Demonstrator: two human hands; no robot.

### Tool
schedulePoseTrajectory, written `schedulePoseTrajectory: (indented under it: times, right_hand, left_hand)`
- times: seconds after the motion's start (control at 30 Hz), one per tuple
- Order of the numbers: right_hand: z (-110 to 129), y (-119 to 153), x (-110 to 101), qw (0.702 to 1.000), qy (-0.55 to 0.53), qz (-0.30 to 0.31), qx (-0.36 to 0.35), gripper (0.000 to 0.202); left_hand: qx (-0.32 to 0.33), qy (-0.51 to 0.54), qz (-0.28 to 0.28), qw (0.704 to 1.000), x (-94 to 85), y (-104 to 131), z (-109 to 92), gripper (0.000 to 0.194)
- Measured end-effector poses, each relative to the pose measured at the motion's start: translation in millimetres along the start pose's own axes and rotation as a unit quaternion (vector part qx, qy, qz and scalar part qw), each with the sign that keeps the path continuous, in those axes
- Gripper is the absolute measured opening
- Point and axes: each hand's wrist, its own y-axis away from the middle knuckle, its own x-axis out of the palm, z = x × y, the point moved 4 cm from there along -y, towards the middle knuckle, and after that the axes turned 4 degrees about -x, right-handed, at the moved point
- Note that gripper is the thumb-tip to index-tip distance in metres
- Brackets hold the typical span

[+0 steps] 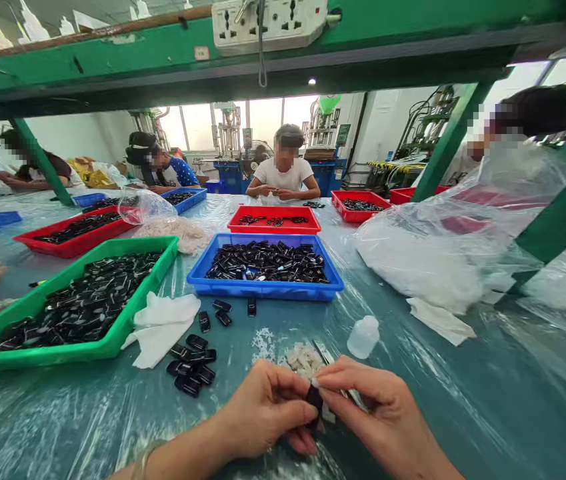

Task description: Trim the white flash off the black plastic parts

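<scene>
Low in the head view, my left hand [275,410] pinches a small black part [315,398] between thumb and fingers. My right hand [375,403] touches the top of that part with thumb and index fingertips pressed together; a small pale bit seems to show at the tips. Tweezers [321,353] lie partly hidden by my right hand. Behind my hands is a heap of pale scraps [303,359], with white flakes [263,345] to its left. A pile of black parts [193,365] rests left of my left hand.
A blue tray [263,288] and a green tray [117,337] hold black parts. A white bottle [363,337] stands right of the scraps. White cloths [163,327] lie near the green tray. Green posts [455,143] and a large plastic bag [423,257] are at right. People sit across the table.
</scene>
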Motion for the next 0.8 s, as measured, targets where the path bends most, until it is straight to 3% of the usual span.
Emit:
schedulePoseTrajectory:
  times: [0.4,0.57,0.63,0.73,0.8]
  right_hand:
    - [1,-4,0,0.997,0.006,0.069,0.02,0.016]
    - [-2,1,4,0.997,-0.031,0.052,0.038,0.015]
    - [-8,6,8,0.998,-0.047,0.024,0.045,0.019]
    - [-15,12,13,0.999,-0.019,-0.003,0.036,0.039]
    - [-17,12,16,0.999,0.038,0.006,0.02,0.029]
  left_hand:
    - [0.014,-0.066,-0.003,0.998,-2.6,6,-11,0.016]
    - [0.022,-0.047,-0.005,0.999,-3.7,6,-14,0.018]
    - [0.053,-0.024,-0.026,0.998,-9.5,6,-23,0.021]
    - [0.119,0.0,-0.102,0.988,-27.3,10,-39,0.024]
    - [0.142,0.005,-0.156,0.977,-41.0,13,-47,0.024]
